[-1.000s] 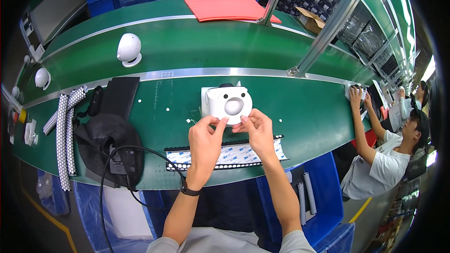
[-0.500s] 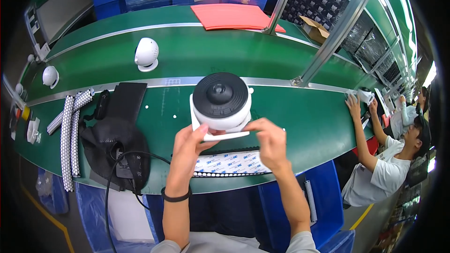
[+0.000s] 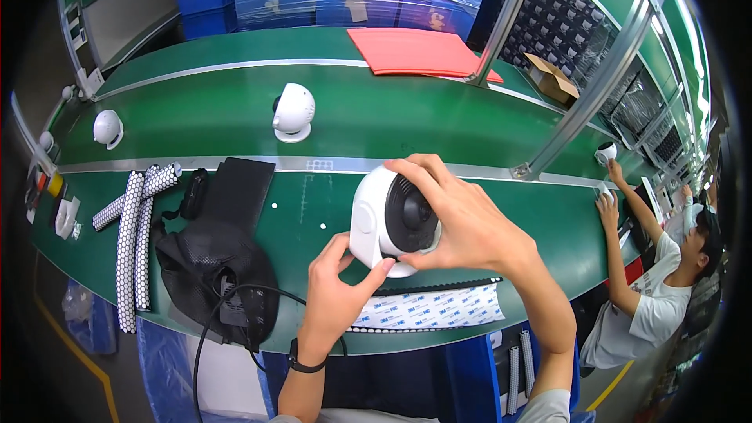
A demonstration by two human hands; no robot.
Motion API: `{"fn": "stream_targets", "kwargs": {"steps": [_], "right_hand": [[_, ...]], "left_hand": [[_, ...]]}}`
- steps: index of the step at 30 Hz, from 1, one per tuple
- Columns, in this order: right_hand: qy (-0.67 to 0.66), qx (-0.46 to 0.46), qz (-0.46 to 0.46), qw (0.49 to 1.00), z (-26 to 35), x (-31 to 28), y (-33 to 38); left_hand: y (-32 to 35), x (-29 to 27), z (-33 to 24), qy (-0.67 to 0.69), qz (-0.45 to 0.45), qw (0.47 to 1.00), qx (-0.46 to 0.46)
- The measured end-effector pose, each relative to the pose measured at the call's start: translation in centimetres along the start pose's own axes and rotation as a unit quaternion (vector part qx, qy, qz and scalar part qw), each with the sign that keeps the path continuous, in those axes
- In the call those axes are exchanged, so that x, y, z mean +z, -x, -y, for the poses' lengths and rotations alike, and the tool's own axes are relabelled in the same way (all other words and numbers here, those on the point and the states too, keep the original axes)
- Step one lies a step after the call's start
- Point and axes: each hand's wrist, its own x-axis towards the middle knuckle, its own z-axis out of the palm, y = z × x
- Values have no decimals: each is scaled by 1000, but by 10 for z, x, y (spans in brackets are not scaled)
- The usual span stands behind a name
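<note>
I hold a round white device (image 3: 381, 219) with a black dome face above the green workbench (image 3: 313, 211). My right hand (image 3: 458, 219) wraps over its black front from the right. My left hand (image 3: 338, 294) supports it from below, thumb against its white base. Under it lies a sheet of white adhesive strips (image 3: 431, 309) near the bench's front edge.
Two more white round devices stand on the green conveyor, one (image 3: 294, 112) in the middle and one (image 3: 107, 128) at the left. A black mesh bag with a cable (image 3: 215, 270), honeycomb-patterned strips (image 3: 133, 227), a black pad (image 3: 239, 188) and red sheets (image 3: 415, 51) lie around. Another person (image 3: 666, 290) works at the right.
The device has been turned from facing up toward me to lying sideways, black face to the right. My right hand moved on top of its front; my left hand dropped beneath it.
</note>
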Motion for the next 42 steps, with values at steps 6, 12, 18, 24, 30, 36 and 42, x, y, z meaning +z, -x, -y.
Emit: {"fn": "stream_targets", "kwargs": {"steps": [6,12,18,24,30,36,42], "right_hand": [[92,56,-142,984,-78,24,-49],[229,130,-216,940,-201,68,-101],[268,213,-192,920,-270,85,-106],[302,308,-18,902,-243,49,-120],[288,100,-158,939,-193,81,-157],[195,31,-227,954,-117,156,-220],[225,134,-252,932,-136,182,-247]], "left_hand": [[-7,-7,17,-139,-120,981,69],[-4,-6,19,-163,-74,977,114],[-1,-10,16,-107,-54,978,169],[-3,-15,16,-96,-71,978,169],[-1,-13,13,-99,-73,977,173],[2,-14,16,-104,-86,978,160],[-1,-8,17,-97,-73,981,153]]}}
